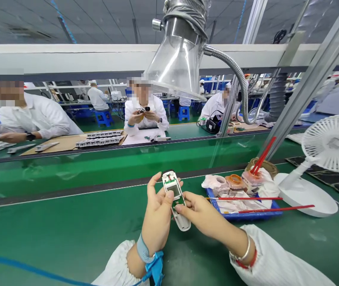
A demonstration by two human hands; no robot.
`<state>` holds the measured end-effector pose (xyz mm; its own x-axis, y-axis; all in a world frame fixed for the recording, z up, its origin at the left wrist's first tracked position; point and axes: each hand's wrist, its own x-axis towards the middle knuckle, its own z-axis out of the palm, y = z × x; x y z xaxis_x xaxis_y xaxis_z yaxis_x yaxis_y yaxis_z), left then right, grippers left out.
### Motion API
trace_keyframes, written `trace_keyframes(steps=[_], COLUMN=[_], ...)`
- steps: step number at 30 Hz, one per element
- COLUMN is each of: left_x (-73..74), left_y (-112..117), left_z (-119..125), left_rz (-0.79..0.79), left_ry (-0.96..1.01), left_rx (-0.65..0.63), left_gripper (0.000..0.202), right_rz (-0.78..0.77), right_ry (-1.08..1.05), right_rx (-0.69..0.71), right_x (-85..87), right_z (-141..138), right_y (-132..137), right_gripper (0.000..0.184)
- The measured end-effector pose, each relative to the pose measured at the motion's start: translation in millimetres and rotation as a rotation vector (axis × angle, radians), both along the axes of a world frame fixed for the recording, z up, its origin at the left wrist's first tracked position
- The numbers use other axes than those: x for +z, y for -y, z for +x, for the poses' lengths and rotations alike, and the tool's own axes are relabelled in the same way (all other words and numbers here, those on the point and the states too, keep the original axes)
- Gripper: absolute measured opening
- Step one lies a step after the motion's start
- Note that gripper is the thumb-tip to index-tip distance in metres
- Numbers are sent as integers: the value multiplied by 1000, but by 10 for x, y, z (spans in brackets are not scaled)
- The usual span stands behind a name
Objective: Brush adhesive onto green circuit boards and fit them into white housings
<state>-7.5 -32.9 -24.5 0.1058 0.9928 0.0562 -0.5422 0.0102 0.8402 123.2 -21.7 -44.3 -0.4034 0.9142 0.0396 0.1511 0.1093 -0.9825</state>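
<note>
My left hand (pixel 156 216) is closed round a long white device (pixel 175 198) with an open front, a small screen and a green circuit board showing inside. It is held upright above the green table (pixel 68 234). My right hand (pixel 202 213) grips the lower part of the same device, fingertips pressed on the board. A blue wrist strap (pixel 153 260) sits on my left wrist, with a blue cord running off to the left.
A blue tray (pixel 248 214) with white wipes, small pots and red sticks lies to the right. A white desk fan (pixel 321 159) stands beyond it. A clear extraction hood (pixel 178 55) hangs overhead. Other people in white coats work across a glass partition.
</note>
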Motion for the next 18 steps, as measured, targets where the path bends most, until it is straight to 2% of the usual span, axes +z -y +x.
trace_keyframes(steps=[2, 4, 7, 10, 14, 18], left_x=[12, 37, 77, 96, 98, 100], left_y=[-8, -24, -47, -39, 18, 46], left_z=[-21, -45, -79, -98, -100, -118], left_rz=[-1, -3, 7, 7, 43, 66], left_ry=[-12, -17, -105, -190, -234, -278], left_rx=[4, -21, -67, -38, -26, -45], left_gripper=[64, 64, 44, 29, 28, 24], right_rz=[37, 65, 116, 119, 40, -75], right_ry=[35, 66, 113, 109, -65, -248], right_rx=[-30, -43, -28, -21, 26, 67], right_x=[9, 30, 56, 63, 43, -1], right_z=[4, 23, 43, 26, -27, -66], right_y=[3, 24, 77, 127, 156, 185], right_gripper=[26, 30, 29, 27, 17, 30])
